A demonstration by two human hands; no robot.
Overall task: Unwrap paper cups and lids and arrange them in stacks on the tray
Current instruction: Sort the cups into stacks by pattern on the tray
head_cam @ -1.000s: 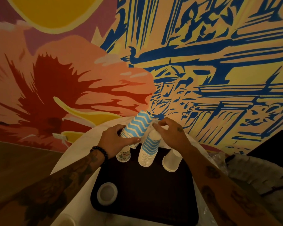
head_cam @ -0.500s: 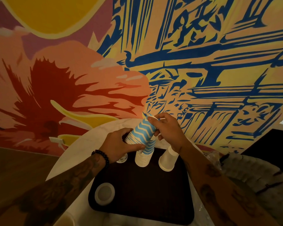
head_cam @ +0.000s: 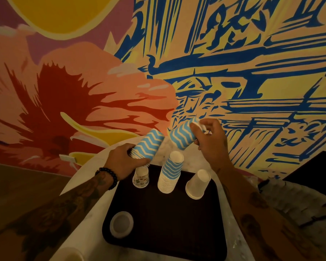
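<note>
Mural wall (head_cam: 233,53) behind, dark tray (head_cam: 167,223) below hands. Left hand (head_cam: 120,162) gripping zigzag cup stack (head_cam: 149,145), right hand (head_cam: 213,146) gripping another stack (head_cam: 183,135). Light, crushable; grip sidewalls gently.

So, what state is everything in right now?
Left hand: grips zigzag cup stack, tilted, airborne.
Right hand: grips other zigzag cups, tilted, airborne.
Striped stack: upside down on tray.
White cups: upside down on tray.
Patterned cup: upside down on tray.
Lid: flat on tray.
</note>
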